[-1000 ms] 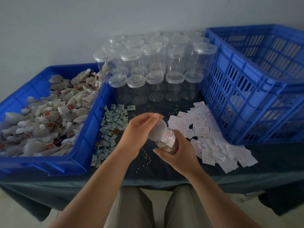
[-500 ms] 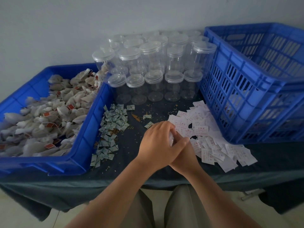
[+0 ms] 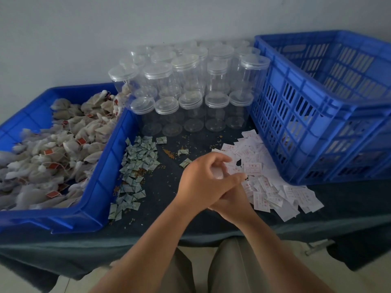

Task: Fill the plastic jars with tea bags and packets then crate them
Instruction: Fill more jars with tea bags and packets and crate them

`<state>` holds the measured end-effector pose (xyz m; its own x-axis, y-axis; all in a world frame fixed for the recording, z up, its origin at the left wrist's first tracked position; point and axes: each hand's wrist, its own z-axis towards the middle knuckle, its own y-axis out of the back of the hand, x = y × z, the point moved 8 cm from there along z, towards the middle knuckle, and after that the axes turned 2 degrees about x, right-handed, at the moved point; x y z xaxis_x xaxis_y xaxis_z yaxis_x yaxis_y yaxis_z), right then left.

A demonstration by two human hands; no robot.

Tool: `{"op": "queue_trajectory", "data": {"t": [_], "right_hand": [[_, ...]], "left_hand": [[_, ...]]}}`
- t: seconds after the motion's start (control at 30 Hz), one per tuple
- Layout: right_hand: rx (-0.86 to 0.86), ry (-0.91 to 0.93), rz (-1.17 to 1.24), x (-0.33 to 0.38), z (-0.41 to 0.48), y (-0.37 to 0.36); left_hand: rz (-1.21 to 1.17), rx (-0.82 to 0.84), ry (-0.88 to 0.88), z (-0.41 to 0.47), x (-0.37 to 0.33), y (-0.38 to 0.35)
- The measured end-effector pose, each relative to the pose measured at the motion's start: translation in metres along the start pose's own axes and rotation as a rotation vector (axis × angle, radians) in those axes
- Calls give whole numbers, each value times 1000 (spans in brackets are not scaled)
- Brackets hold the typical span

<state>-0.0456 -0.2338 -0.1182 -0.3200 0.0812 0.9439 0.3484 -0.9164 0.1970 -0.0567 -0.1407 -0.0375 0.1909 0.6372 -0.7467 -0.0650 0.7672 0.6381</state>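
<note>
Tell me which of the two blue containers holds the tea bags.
The shallow solid-walled bin on the left: it is heaped with tea bags. The other, on the right, is a tall slatted crate.

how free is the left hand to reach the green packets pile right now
Probably yes, once it lets go: the left hand and right hand both grip the jar, but only dark cloth lies between it and the green packets to its left.

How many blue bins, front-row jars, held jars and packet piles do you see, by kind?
Blue bins: 2 (tea-bag tray, slatted crate)
Front-row jars: 5
Held jar: 1
Packet piles: 2 (green packets, white packets)
Total: 10
</note>
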Motion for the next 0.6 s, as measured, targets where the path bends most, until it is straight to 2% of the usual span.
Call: {"op": "queue_trajectory", "data": {"t": [0.07,0.13,0.17,0.27,0.37,0.5,0.53,0.6], "right_hand": [[60,-1,126,2,-1,1],[96,-68,152,-2,-1,1],[83,-77,146,-2,0,3],[10,-35,101,5,3,7],[-28,-38,39,4,2,5],[2,-2,25,2,-1,-4],[9,-6,64,0,-2,-3],[-6,-29,104,-1,-2,4]], "left_hand": [[-246,182,21,7,7,-6],[-423,331,7,12,11,-7],[-393,327,-10,13,13,-2],[-238,118,-95,14,21,21],[-295,87,8,4,36,19],[-206,-27,137,-8,28,1],[-220,-30,138,-7,27,-2],[-286,72,116,0,27,-3]]}}
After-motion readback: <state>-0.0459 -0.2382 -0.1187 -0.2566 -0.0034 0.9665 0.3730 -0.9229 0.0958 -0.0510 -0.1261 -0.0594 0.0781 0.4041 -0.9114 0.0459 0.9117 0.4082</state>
